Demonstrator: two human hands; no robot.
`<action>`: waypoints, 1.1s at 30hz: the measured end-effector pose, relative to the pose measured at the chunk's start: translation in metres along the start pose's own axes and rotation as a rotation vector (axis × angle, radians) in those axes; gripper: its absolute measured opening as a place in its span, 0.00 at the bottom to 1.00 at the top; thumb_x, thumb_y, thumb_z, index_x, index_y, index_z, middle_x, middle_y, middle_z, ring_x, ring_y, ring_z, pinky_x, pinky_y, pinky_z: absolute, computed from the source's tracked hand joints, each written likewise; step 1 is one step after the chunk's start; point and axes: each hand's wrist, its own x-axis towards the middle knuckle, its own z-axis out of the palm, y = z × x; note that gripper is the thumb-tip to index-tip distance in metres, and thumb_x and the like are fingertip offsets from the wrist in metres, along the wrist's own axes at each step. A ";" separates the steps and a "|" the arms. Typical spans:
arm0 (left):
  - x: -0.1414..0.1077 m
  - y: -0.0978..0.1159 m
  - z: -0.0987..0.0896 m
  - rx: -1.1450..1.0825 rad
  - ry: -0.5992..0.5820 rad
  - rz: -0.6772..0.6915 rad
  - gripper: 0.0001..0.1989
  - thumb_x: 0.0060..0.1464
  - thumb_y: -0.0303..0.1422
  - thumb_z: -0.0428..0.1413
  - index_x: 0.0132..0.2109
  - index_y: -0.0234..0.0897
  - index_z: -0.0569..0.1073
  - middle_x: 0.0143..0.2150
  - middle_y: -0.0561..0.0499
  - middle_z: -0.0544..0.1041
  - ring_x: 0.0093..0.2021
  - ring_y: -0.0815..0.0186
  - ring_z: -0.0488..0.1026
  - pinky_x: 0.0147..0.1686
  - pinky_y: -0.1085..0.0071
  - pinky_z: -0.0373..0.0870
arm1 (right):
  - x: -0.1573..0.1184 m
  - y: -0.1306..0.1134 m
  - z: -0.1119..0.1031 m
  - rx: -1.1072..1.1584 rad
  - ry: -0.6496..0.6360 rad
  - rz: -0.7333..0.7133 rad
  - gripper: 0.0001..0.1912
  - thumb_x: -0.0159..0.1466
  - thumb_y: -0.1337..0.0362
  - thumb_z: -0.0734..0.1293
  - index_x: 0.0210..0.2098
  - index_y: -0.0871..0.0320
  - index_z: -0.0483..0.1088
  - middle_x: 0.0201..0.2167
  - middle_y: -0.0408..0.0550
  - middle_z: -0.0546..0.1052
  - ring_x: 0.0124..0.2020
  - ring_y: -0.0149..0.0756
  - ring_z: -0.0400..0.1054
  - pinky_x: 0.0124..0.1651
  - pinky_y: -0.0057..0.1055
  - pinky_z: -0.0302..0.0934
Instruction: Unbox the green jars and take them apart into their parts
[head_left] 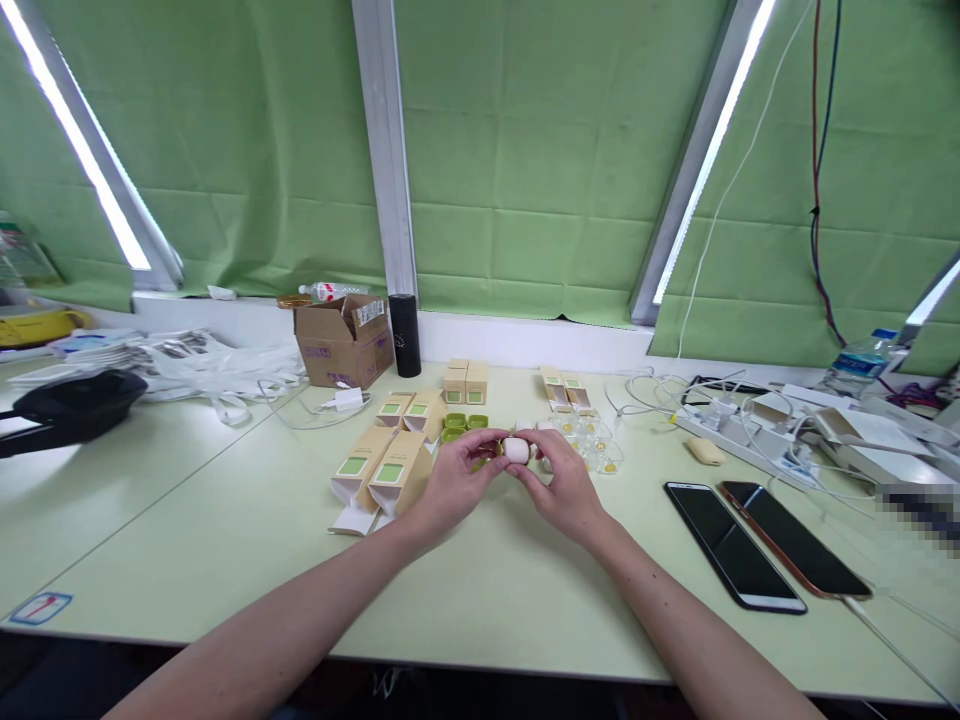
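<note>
Fingertips of the left hand point(454, 488) and right hand point(564, 490) pinch a small white rounded piece point(515, 451) from either side, between the open cartons point(403, 472) and the clear containers point(609, 456). Light, even pressure from both thumbs should stop it slipping, and a steady left wrist would avoid nudging the cartons or the green cups point(454, 421).

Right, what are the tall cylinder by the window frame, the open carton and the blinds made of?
Black cylinder: coated metal or plastic, dark all over; can't tell which.
Open carton: corrugated cardboard, matte, going by the brown, bent flaps and printed sides.
Green blinds: fabric or coated sheet, low sheen, judging by the soft creases and fold lines.
</note>
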 end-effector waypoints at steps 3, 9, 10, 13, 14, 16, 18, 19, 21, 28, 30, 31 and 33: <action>-0.001 -0.003 -0.001 0.165 0.036 0.127 0.13 0.56 0.34 0.66 0.49 0.41 0.83 0.51 0.43 0.81 0.51 0.56 0.78 0.54 0.61 0.75 | 0.000 0.000 -0.002 -0.026 0.014 -0.078 0.16 0.70 0.60 0.68 0.57 0.51 0.70 0.53 0.55 0.75 0.54 0.48 0.72 0.54 0.46 0.72; -0.001 -0.018 -0.008 0.338 -0.016 0.274 0.16 0.62 0.31 0.62 0.56 0.43 0.79 0.56 0.44 0.78 0.56 0.57 0.76 0.56 0.59 0.76 | 0.000 0.002 -0.004 -0.066 -0.015 -0.167 0.19 0.71 0.66 0.66 0.61 0.51 0.68 0.51 0.55 0.74 0.51 0.46 0.74 0.51 0.44 0.75; -0.001 -0.019 -0.008 0.358 -0.022 0.295 0.16 0.62 0.32 0.61 0.56 0.43 0.78 0.56 0.44 0.78 0.56 0.57 0.76 0.56 0.58 0.76 | -0.001 0.002 -0.003 -0.073 -0.019 -0.174 0.20 0.72 0.66 0.66 0.62 0.51 0.67 0.51 0.55 0.74 0.52 0.46 0.74 0.50 0.44 0.75; -0.001 -0.021 -0.009 0.424 -0.027 0.367 0.15 0.64 0.32 0.60 0.57 0.42 0.77 0.56 0.43 0.79 0.58 0.57 0.76 0.59 0.56 0.75 | -0.002 0.003 -0.002 -0.089 -0.023 -0.189 0.21 0.72 0.66 0.64 0.63 0.51 0.65 0.52 0.57 0.73 0.52 0.47 0.74 0.50 0.45 0.75; -0.002 -0.021 -0.009 0.447 -0.024 0.391 0.15 0.65 0.32 0.59 0.58 0.42 0.77 0.56 0.43 0.79 0.58 0.57 0.76 0.60 0.56 0.75 | -0.002 0.003 -0.002 -0.096 -0.023 -0.194 0.21 0.72 0.66 0.64 0.64 0.51 0.64 0.53 0.57 0.73 0.53 0.47 0.73 0.50 0.45 0.75; -0.003 -0.021 -0.009 0.493 -0.015 0.429 0.15 0.67 0.32 0.57 0.59 0.41 0.76 0.56 0.42 0.79 0.59 0.56 0.75 0.60 0.54 0.74 | -0.003 0.003 -0.001 -0.121 -0.022 -0.207 0.21 0.73 0.66 0.64 0.64 0.51 0.64 0.52 0.58 0.72 0.53 0.48 0.73 0.49 0.46 0.75; -0.003 -0.021 -0.009 0.538 -0.007 0.457 0.15 0.68 0.32 0.55 0.59 0.41 0.75 0.56 0.42 0.80 0.59 0.56 0.76 0.59 0.54 0.75 | -0.004 0.003 0.000 -0.155 -0.025 -0.229 0.21 0.73 0.67 0.63 0.64 0.52 0.63 0.52 0.58 0.72 0.52 0.48 0.73 0.48 0.45 0.75; -0.003 -0.021 -0.009 0.560 -0.003 0.468 0.15 0.68 0.32 0.55 0.59 0.40 0.75 0.56 0.42 0.80 0.58 0.56 0.76 0.59 0.54 0.76 | -0.004 0.003 0.001 -0.172 -0.026 -0.242 0.21 0.73 0.67 0.63 0.64 0.53 0.63 0.52 0.58 0.73 0.51 0.47 0.74 0.47 0.44 0.75; -0.004 -0.020 -0.008 0.605 0.004 0.487 0.15 0.68 0.31 0.54 0.59 0.39 0.74 0.55 0.41 0.80 0.57 0.56 0.77 0.58 0.54 0.76 | -0.004 0.003 0.001 -0.204 -0.028 -0.266 0.21 0.73 0.67 0.63 0.65 0.54 0.62 0.51 0.58 0.73 0.50 0.47 0.74 0.45 0.43 0.75; -0.006 -0.017 -0.006 0.719 0.001 0.516 0.17 0.67 0.29 0.53 0.61 0.38 0.71 0.56 0.40 0.80 0.57 0.55 0.77 0.58 0.54 0.76 | -0.003 0.003 0.002 -0.331 -0.025 -0.312 0.21 0.74 0.66 0.61 0.65 0.56 0.62 0.51 0.60 0.75 0.45 0.46 0.75 0.38 0.39 0.72; -0.007 -0.016 -0.005 0.733 0.002 0.507 0.17 0.66 0.28 0.52 0.61 0.39 0.70 0.55 0.41 0.80 0.57 0.55 0.78 0.57 0.54 0.76 | -0.004 0.002 0.004 -0.370 -0.032 -0.317 0.22 0.74 0.67 0.60 0.66 0.57 0.60 0.53 0.61 0.75 0.45 0.47 0.75 0.38 0.40 0.72; -0.007 -0.016 -0.004 0.738 0.008 0.495 0.18 0.66 0.28 0.53 0.61 0.39 0.70 0.55 0.41 0.80 0.56 0.55 0.78 0.56 0.55 0.76 | -0.005 0.002 0.005 -0.380 -0.038 -0.314 0.22 0.74 0.67 0.60 0.66 0.58 0.59 0.54 0.62 0.75 0.45 0.48 0.75 0.39 0.40 0.72; -0.007 -0.014 -0.003 0.740 0.024 0.454 0.18 0.64 0.26 0.53 0.59 0.38 0.71 0.54 0.41 0.80 0.54 0.56 0.79 0.55 0.55 0.77 | -0.005 0.001 0.007 -0.379 -0.057 -0.295 0.22 0.74 0.68 0.59 0.66 0.59 0.58 0.54 0.63 0.74 0.46 0.49 0.74 0.39 0.41 0.72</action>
